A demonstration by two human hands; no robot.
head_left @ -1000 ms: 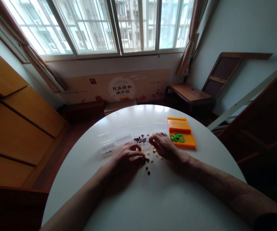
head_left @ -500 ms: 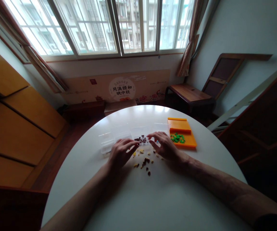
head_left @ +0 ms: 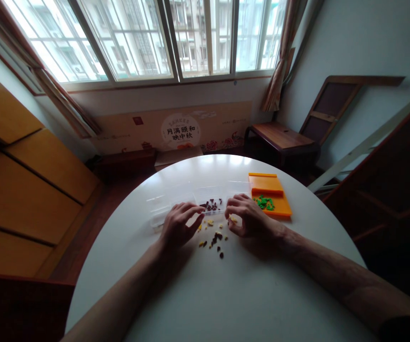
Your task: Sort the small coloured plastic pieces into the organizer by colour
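Small yellow and dark brown pieces [head_left: 213,236] lie scattered on the round white table [head_left: 226,294] between my hands. My left hand [head_left: 178,224] rests on the table left of them, fingers stretched toward a clear compartment box [head_left: 191,199] that holds dark pieces [head_left: 212,206]. My right hand [head_left: 246,219] sits right of the scatter with fingers curled over a yellow piece [head_left: 232,220], thumb and fingertips close together; what they hold is too small to name.
An orange tray [head_left: 274,192] with green pieces [head_left: 264,203] lies beside my right hand. Past the table stand a wooden bench [head_left: 279,137], a leaning board, a printed cardboard panel under the windows, and wooden cabinets on the left.
My left hand moved off the scattered pieces toward the clear box, uncovering them. My right hand drew back from the box and curled over a yellow piece.
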